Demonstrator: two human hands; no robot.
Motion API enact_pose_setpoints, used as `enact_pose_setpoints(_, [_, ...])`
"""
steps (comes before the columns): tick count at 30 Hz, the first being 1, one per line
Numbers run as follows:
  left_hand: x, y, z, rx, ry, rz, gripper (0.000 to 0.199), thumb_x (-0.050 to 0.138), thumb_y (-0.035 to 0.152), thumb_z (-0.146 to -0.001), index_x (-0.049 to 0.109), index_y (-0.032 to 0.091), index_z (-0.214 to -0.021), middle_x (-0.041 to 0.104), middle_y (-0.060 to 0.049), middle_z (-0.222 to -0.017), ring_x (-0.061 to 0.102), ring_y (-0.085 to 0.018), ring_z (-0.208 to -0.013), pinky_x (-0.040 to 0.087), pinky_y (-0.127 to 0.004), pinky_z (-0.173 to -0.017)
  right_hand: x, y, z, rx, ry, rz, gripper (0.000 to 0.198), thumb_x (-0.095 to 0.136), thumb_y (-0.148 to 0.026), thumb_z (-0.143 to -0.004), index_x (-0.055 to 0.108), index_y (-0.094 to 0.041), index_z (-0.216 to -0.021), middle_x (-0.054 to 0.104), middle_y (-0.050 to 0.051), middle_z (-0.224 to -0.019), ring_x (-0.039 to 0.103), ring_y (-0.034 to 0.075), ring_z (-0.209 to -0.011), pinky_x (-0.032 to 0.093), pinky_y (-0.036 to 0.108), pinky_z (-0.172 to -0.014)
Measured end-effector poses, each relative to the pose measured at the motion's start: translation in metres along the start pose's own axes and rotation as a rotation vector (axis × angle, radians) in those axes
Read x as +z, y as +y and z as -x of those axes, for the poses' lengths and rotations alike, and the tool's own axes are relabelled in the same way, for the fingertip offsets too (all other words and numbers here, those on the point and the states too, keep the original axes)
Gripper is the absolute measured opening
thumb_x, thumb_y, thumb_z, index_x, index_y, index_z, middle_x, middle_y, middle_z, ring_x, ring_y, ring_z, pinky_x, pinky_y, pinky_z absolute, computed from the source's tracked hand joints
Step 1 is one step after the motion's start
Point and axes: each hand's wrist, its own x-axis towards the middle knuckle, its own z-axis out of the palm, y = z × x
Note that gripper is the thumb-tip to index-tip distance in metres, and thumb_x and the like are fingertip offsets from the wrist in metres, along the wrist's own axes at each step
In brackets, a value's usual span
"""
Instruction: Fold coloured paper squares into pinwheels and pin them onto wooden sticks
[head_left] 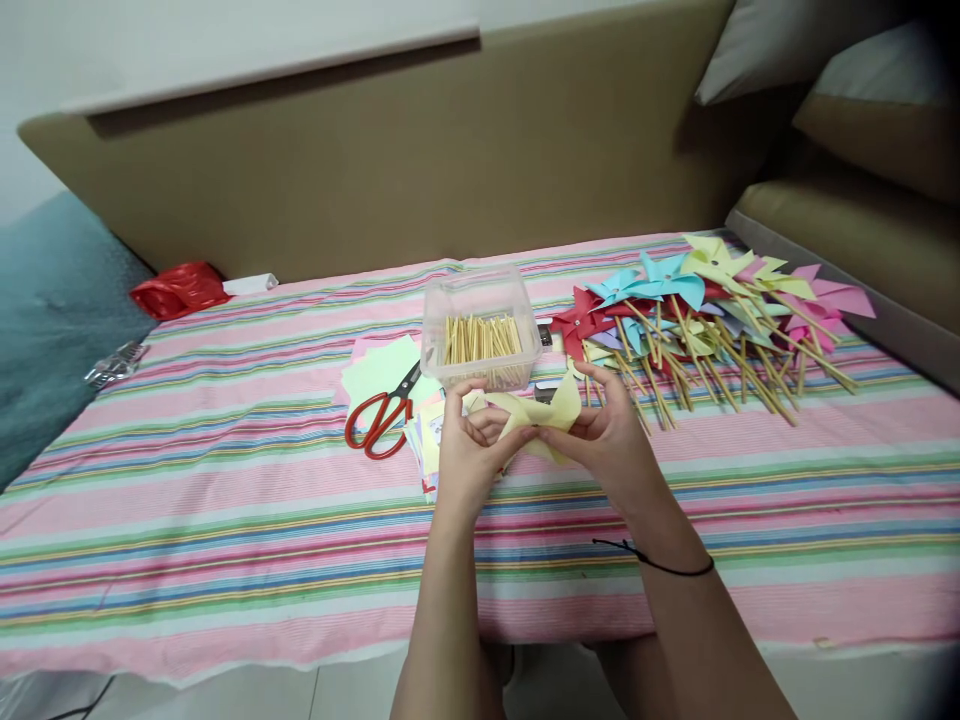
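Both my hands hold a pale yellow paper pinwheel (564, 402) over the cloth, its blades curled in toward the middle. My left hand (466, 450) grips its left side, and my right hand (611, 445) grips the right. The two thumb tips meet at the near side of its centre. No stick shows on this pinwheel. Just beyond my hands stands a clear plastic box (480, 285) of thin wooden sticks (482, 338). Scissors with red handles (380, 420) lie left of my left hand, partly on sheets of coloured paper (382, 368).
Finished pinwheels (667, 280) on sticks lie heaped at the right. More paper pieces (426, 440) are beside my left hand. A red plastic bag (180, 290) and a small white item (251, 285) sit at the back left, near clear-wrapped metallic items (118, 365). A striped cloth (225, 520) covers the surface.
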Motion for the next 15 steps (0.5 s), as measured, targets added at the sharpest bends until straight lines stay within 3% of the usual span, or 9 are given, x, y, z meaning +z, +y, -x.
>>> enact_pose_setpoints(6, [-0.005,0.003,0.001,-0.072,-0.048,0.013,0.064,0.082,0.020,-0.060,0.041,0.023,-0.110,0.070,0.002,-0.069,0.065,-0.013,-0.058,0.051,-0.022,-0.056,-0.005,-0.004,0.003,0.018,-0.108,0.026,0.093,0.083,-0.033,-0.064,0.026,-0.026,-0.137,0.075,0.004,-0.088,0.072,0.023,-0.083,0.059,0.035,-0.071])
enact_pose_setpoints(10, [-0.009,0.008,0.004,-0.034,0.108,0.062,0.061,0.082,0.020,-0.060,0.042,0.022,-0.106,0.071,-0.001,-0.073,0.067,-0.015,-0.061,0.052,-0.023,-0.058,-0.012,-0.004,0.000,-0.050,-0.052,0.071,0.084,0.080,-0.036,-0.069,0.031,-0.026,-0.136,0.074,0.006,-0.097,0.069,0.023,-0.094,0.055,0.040,-0.085])
enact_pose_setpoints(15, [-0.026,0.015,0.007,-0.001,0.318,0.201,0.061,0.083,0.021,-0.057,0.043,0.021,-0.102,0.071,-0.005,-0.087,0.069,-0.016,-0.070,0.054,-0.024,-0.063,-0.018,-0.004,-0.002,-0.074,0.083,0.126,0.070,0.077,-0.038,-0.072,0.039,-0.026,-0.129,0.074,0.004,-0.090,0.069,0.023,-0.094,0.053,0.043,-0.089])
